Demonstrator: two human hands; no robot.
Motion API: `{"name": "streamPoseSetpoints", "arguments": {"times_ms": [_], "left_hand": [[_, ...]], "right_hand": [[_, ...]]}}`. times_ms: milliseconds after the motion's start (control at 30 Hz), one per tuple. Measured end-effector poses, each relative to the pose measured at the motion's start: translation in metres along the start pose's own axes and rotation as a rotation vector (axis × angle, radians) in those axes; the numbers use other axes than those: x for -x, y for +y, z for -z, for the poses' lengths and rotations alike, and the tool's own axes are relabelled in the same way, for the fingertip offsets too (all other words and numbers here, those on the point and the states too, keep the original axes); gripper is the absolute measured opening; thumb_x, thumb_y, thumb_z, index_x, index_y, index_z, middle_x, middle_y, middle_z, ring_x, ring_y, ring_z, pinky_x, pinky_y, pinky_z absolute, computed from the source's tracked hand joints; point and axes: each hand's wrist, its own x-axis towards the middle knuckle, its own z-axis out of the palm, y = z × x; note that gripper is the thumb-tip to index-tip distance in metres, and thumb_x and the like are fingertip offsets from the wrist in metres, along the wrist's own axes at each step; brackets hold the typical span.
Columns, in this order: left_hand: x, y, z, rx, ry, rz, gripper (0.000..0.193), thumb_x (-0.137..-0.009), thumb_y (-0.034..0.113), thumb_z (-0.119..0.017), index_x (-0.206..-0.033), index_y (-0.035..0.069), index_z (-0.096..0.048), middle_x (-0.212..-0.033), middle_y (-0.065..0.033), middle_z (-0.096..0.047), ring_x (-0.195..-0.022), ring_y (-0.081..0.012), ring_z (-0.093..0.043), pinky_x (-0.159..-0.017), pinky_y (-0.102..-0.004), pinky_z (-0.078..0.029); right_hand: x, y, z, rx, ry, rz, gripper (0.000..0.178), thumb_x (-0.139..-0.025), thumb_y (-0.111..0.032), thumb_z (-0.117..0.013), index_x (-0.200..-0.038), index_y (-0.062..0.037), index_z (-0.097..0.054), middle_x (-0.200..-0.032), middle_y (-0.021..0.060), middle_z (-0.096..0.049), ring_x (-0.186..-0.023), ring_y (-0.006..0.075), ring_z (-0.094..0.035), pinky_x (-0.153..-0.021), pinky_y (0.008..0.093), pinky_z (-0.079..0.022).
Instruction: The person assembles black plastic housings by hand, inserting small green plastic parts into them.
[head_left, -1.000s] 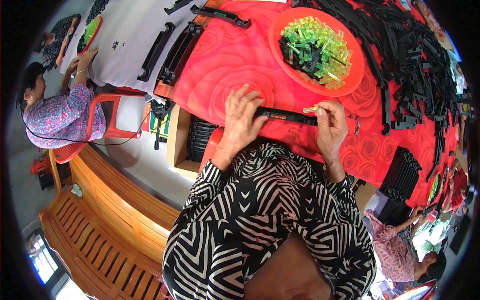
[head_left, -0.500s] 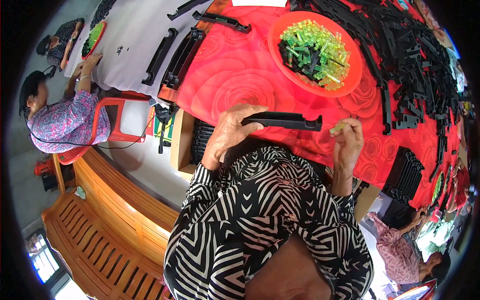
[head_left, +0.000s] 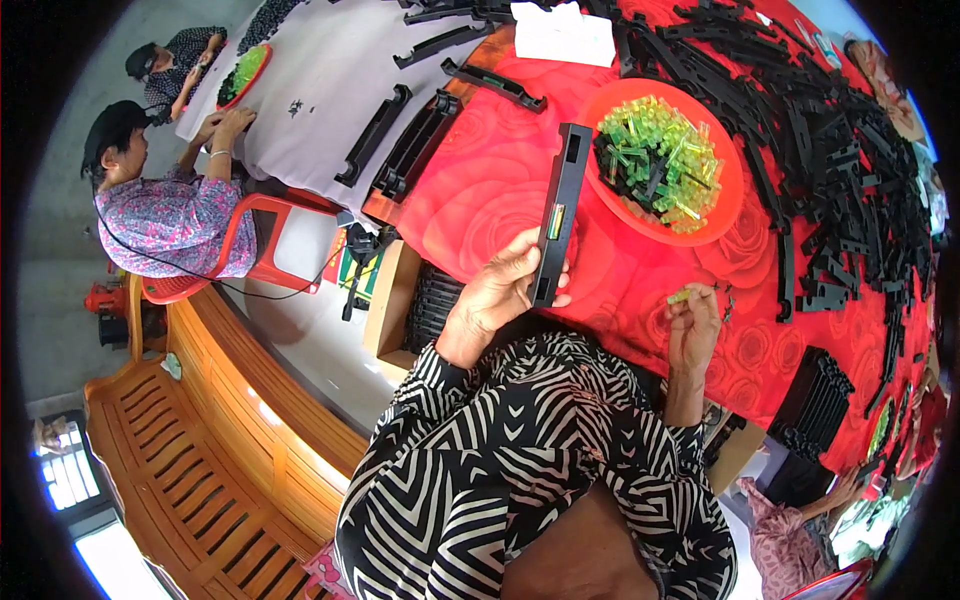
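My left hand (head_left: 495,290) grips the lower end of a black plastic spirit level body (head_left: 570,185), which stands nearly upright in view. A yellow-green vial (head_left: 557,222) shows in the slot near its middle. Over the red tablecloth on the right, my right hand (head_left: 695,330) pinches a small loose yellow-green level vial (head_left: 679,296) between thumb and fingers, apart from the body. Beyond both hands sits a red bowl (head_left: 733,190) heaped with yellow-green vials and some black pieces.
Black level bodies (head_left: 840,190) lie piled at the far right. A neat stack of them (head_left: 812,400) rests by the right table edge, others (head_left: 420,145) to the left. A cardboard box (head_left: 392,305) holds more. Co-workers (head_left: 165,225) sit left; a wooden bench (head_left: 200,440) stands behind.
My left hand has turned the level body from lying crosswise to nearly upright, bringing the slot with its vial into view. The right hand still pinches the loose vial. The whole view has shifted.
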Motion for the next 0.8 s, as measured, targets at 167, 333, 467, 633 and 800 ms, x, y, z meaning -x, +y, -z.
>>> {"name": "streamPoseSetpoints", "arguments": {"times_ms": [167, 333, 467, 633, 800], "left_hand": [[-0.001, -0.002, -0.003, -0.003, 0.105, -0.009, 0.036, -0.094, 0.018, -0.059, -0.128, 0.010, -0.051, -0.107, -0.0096, -0.063, -0.099, -0.0259, -0.064, -0.086, -0.0488, -0.055], [0.002, -0.006, -0.010, -0.064, 0.125, -0.064, 0.031, -0.093, 0.014, -0.062, -0.122, 0.009, -0.054, -0.108, -0.0074, -0.063, -0.100, -0.0243, -0.063, -0.087, -0.0466, -0.054], [0.005, -0.006, -0.016, -0.183, 0.042, -0.195, 0.025, -0.092, 0.010, -0.063, -0.115, 0.007, -0.058, -0.107, -0.0069, -0.064, -0.099, -0.0219, -0.063, -0.086, -0.0398, -0.053], [0.005, -0.003, -0.019, -0.275, -0.014, -0.295, 0.021, -0.090, 0.008, -0.065, -0.110, 0.004, -0.062, -0.106, -0.0062, -0.065, -0.099, -0.0182, -0.061, -0.091, -0.0334, -0.047], [0.007, -0.001, -0.013, -0.400, -0.044, -0.388, 0.016, -0.088, 0.009, -0.067, -0.103, 0.003, -0.066, -0.106, -0.0058, -0.066, -0.100, -0.0170, -0.059, -0.095, -0.0318, -0.044]], "right_hand": [[0.001, 0.011, 0.005, -0.022, -0.024, -0.050, 0.008, -0.095, -0.008, -0.054, -0.098, -0.0015, -0.056, -0.079, 0.0075, -0.062, -0.065, 0.0129, -0.059, -0.059, 0.0247, -0.050], [0.003, 0.009, -0.010, 0.013, -0.039, -0.098, 0.008, -0.095, -0.008, -0.054, -0.098, -0.0015, -0.057, -0.078, 0.0074, -0.063, -0.065, 0.0131, -0.060, -0.059, 0.0250, -0.050], [0.003, 0.012, -0.013, -0.010, -0.077, -0.105, 0.008, -0.094, -0.008, -0.054, -0.098, -0.0016, -0.057, -0.078, 0.0078, -0.063, -0.065, 0.0137, -0.061, -0.059, 0.0249, -0.050], [0.007, 0.015, -0.014, 0.022, -0.094, -0.133, 0.009, -0.095, -0.011, -0.055, -0.097, -0.0022, -0.057, -0.080, 0.0078, -0.062, -0.065, 0.0136, -0.059, -0.060, 0.0268, -0.050], [0.010, 0.018, -0.012, 0.039, -0.091, -0.133, 0.009, -0.095, -0.011, -0.054, -0.097, -0.0021, -0.057, -0.078, 0.0072, -0.061, -0.064, 0.0139, -0.059, -0.060, 0.0271, -0.049]]}}
